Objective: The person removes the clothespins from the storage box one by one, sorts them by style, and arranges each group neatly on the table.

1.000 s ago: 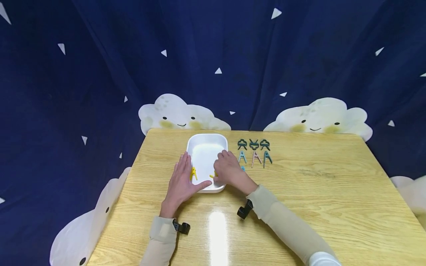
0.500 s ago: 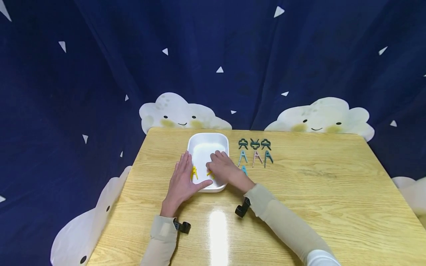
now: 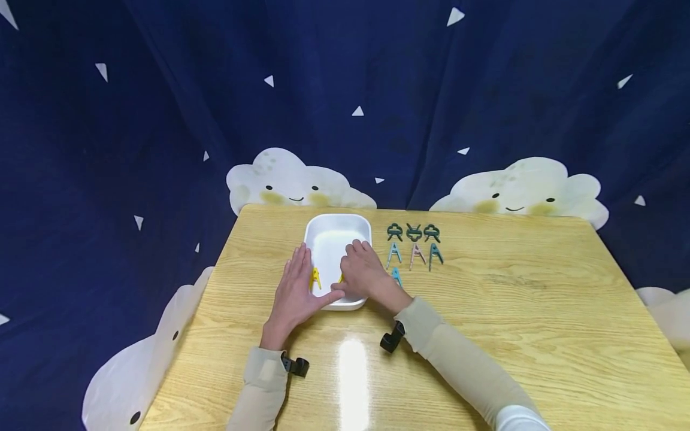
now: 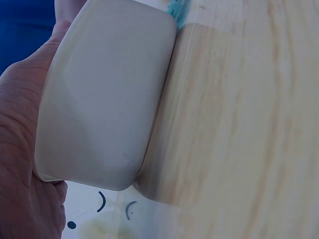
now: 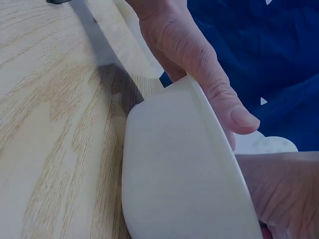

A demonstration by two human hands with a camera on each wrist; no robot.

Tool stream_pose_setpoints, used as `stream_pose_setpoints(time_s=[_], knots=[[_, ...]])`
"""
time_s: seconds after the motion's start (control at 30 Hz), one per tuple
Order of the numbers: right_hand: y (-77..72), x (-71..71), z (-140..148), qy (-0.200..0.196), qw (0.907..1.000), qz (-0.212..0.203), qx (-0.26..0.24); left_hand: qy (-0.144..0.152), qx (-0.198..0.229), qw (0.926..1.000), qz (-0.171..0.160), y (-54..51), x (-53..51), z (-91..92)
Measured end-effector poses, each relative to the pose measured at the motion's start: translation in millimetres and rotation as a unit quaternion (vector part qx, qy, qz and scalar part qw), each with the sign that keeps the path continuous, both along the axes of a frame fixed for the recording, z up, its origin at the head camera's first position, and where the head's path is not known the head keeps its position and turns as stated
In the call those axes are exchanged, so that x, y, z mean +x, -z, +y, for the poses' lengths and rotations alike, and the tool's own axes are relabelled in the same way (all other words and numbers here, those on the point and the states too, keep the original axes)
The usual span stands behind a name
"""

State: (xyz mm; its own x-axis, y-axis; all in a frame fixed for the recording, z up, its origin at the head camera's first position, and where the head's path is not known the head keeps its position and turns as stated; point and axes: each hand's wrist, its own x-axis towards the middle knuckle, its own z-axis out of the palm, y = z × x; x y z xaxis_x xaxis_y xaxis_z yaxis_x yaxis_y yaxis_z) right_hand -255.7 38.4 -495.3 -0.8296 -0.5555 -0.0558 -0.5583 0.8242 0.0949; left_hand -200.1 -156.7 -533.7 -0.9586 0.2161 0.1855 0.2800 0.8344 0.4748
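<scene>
A white tray [image 3: 330, 242] sits on the table at the centre of the head view. My left hand [image 3: 293, 292] rests against its left side with straight fingers, the thumb spread across the near edge. Inside the tray, beside those fingers, lies a yellow clothespin [image 3: 315, 278]. My right hand [image 3: 365, 272] reaches over the tray's right side, fingers curled, and pinches another yellow clothespin [image 3: 341, 278], mostly hidden under it. The tray's outer wall [image 4: 109, 94] fills much of the left wrist view. In the right wrist view my left thumb [image 5: 234, 112] shows above the tray wall [image 5: 174, 164].
Right of the tray, dark green clips [image 3: 414, 233] form a row. Below them lie a light blue clothespin [image 3: 395, 254], a pink one [image 3: 416, 255] and a dark teal one [image 3: 435, 255]. Another blue clothespin [image 3: 396, 276] is partly covered by my right wrist.
My right hand has shifted slightly inside the tray, first left, then back right, and its thumb now stretches towards the left thumb. Less of its yellow clothespin shows. My left hand stays in place.
</scene>
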Motion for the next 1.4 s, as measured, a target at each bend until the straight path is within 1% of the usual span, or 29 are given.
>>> stream_pose_setpoints(time_s=[0.17,0.27,0.53,0.73,0.9,1.1,1.33,1.4], knots=[[2.2,1.3,-0.3,0.026,0.9996,-0.003,0.014,0.001,-0.002,1.0000,-0.001,0.1,-0.4,0.5],[3.0,1.4,0.1,0.030,0.9994,-0.011,0.010,0.002,0.000,1.0000,0.000,-0.4,-0.3,0.6],[6.3,-2.7,4.2,0.010,0.9984,-0.040,-0.038,0.000,-0.004,1.0000,-0.008,-1.1,-0.3,1.4],[7.8,-8.7,9.3,-0.012,0.9973,-0.047,-0.055,0.001,0.002,1.0000,-0.005,-0.9,-0.9,1.3],[7.9,-10.9,11.4,-0.025,0.9967,-0.045,-0.062,0.000,0.000,1.0000,-0.002,-0.1,-1.4,0.9],[10.3,-10.9,11.1,-0.023,0.9973,-0.034,-0.062,-0.002,-0.003,1.0000,-0.007,-0.2,-1.7,0.5],[12.1,-10.4,9.6,-0.020,0.9969,-0.032,-0.069,0.000,-0.007,1.0000,0.005,0.5,-0.9,0.0],[12.2,-10.0,9.4,-0.019,0.9964,-0.033,-0.075,0.000,-0.006,1.0000,0.003,0.3,-0.5,0.0]])
